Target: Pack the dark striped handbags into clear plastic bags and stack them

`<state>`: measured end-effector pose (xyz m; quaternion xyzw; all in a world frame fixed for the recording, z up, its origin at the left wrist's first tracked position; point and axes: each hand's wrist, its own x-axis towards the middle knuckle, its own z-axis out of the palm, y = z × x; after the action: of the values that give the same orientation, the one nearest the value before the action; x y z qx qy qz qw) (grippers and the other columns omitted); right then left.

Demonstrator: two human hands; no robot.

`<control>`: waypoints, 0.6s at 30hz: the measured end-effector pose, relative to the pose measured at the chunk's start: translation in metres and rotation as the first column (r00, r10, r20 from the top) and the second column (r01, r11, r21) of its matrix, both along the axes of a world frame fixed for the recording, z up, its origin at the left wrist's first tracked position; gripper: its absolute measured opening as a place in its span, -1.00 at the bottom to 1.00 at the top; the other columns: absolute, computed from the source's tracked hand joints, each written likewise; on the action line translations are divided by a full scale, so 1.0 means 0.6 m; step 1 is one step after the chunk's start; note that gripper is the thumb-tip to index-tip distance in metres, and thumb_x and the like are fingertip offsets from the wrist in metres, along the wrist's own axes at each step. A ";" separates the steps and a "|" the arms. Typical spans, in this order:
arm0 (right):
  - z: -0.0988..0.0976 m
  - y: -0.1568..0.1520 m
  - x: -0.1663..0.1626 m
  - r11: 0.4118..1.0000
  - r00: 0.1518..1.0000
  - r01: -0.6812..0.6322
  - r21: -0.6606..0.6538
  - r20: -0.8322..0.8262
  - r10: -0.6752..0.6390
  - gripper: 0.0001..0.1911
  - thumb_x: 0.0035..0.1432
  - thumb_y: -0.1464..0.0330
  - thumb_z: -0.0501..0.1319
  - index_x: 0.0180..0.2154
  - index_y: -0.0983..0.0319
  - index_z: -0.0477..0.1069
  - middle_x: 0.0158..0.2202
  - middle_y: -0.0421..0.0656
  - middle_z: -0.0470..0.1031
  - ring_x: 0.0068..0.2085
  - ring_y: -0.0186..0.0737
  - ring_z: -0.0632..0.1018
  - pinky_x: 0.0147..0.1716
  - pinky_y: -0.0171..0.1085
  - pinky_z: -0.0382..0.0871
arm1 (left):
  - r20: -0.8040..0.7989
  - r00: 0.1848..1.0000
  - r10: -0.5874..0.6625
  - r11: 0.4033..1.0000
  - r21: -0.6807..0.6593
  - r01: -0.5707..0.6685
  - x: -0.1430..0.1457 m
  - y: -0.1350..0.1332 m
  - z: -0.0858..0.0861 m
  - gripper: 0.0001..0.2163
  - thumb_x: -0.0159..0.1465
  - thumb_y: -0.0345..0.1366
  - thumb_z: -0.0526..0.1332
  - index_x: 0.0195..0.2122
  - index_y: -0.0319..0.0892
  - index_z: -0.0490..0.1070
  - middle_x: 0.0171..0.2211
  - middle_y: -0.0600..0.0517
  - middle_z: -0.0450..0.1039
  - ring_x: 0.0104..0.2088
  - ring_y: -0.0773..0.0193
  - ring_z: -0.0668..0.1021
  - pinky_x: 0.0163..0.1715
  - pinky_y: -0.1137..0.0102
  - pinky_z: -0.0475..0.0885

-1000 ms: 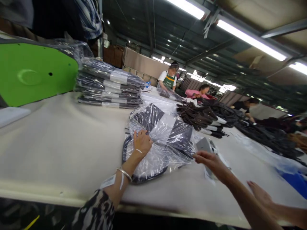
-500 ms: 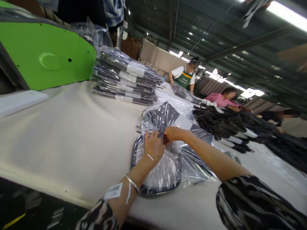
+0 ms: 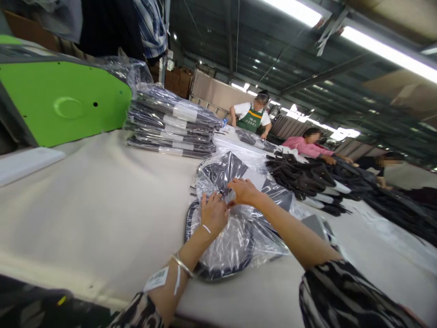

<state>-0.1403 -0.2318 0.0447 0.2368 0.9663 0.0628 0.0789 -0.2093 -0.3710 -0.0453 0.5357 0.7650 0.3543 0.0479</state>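
Observation:
A dark garment in a clear plastic bag (image 3: 235, 228) lies on the cream table (image 3: 102, 205) in front of me. My left hand (image 3: 213, 212) rests on the bag with its fingers bent, pressing down the plastic. Beside it, my right hand (image 3: 243, 190) pinches the bag's folded flap, just past the left hand's fingertips. A metal bangle and a barcode sticker sit on my left wrist.
A stack of bagged garments (image 3: 170, 123) stands at the back beside a green machine cover (image 3: 64, 102). Dark loose items (image 3: 300, 175) are piled to the right. Three other people (image 3: 252, 116) work further down the table. A grey device (image 3: 316, 223) lies right of the bag.
My right hand has come in from the right edge of the bag to the flap beside my left hand. The left hand has stayed on the bag.

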 end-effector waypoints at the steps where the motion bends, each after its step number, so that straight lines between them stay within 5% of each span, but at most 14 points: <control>1: -0.004 0.004 0.005 0.999 0.995 0.009 -0.045 -0.095 -0.014 -0.19 -0.04 0.01 0.41 0.20 0.17 0.31 0.20 0.05 0.37 0.18 0.15 0.40 0.16 0.05 0.24 | 0.016 1.000 0.009 1.000 0.002 -0.009 -0.002 -0.002 0.006 -0.86 0.22 -0.38 0.21 -0.23 -0.12 0.53 0.17 -0.10 0.41 0.27 0.04 0.31 0.35 -0.04 -0.14; 5: -0.057 0.009 0.009 0.984 0.903 0.128 -0.127 -0.396 -0.168 -0.33 0.36 0.05 0.00 0.35 0.26 0.05 0.37 0.08 0.11 0.37 0.03 0.15 0.29 0.03 0.06 | 0.059 0.996 0.070 0.997 0.018 -0.071 -0.023 -0.016 0.030 -0.89 0.23 -0.41 0.18 -0.28 -0.12 0.48 0.20 -0.07 0.37 0.27 0.08 0.32 0.33 -0.05 -0.05; 11: -0.147 -0.007 -0.001 0.982 0.898 0.173 -0.081 -0.396 -0.191 -0.24 0.35 -0.07 -0.11 0.38 0.24 0.01 0.43 0.02 -0.05 0.43 0.12 -0.06 0.35 0.16 -0.28 | 0.046 0.985 0.168 0.983 0.074 -0.171 -0.102 -0.032 0.041 -0.84 0.24 -0.34 0.18 -0.15 -0.12 0.43 0.21 -0.11 0.35 0.28 0.10 0.31 0.32 0.12 0.09; 15: -0.143 -0.001 -0.007 0.979 0.877 0.166 -0.119 -0.437 -0.202 -0.27 0.34 -0.07 -0.08 0.37 0.18 0.06 0.42 -0.01 0.00 0.41 0.11 0.01 0.33 0.19 -0.17 | 0.102 0.962 0.252 0.959 0.108 -0.263 -0.161 -0.024 0.038 -0.70 0.21 -0.28 0.17 -0.03 -0.21 0.37 0.19 -0.21 0.34 0.24 0.00 0.35 0.28 0.09 0.18; 18: -0.116 0.027 0.009 0.959 0.807 0.145 -0.243 -0.532 -0.257 -0.47 0.34 0.04 -0.02 0.24 0.07 0.29 0.30 -0.10 0.30 0.32 0.00 0.26 0.27 0.06 0.12 | 0.298 0.915 0.270 0.950 0.069 -0.303 -0.190 -0.022 0.029 -0.56 0.19 -0.24 0.19 0.07 -0.34 0.28 0.18 -0.32 0.31 0.26 -0.04 0.33 0.27 0.11 0.22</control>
<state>-0.1352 -0.2159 -0.0248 0.3373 0.9177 -0.1105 -0.1782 -0.3234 -0.3842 -0.0279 0.3628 0.7988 0.4741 0.0745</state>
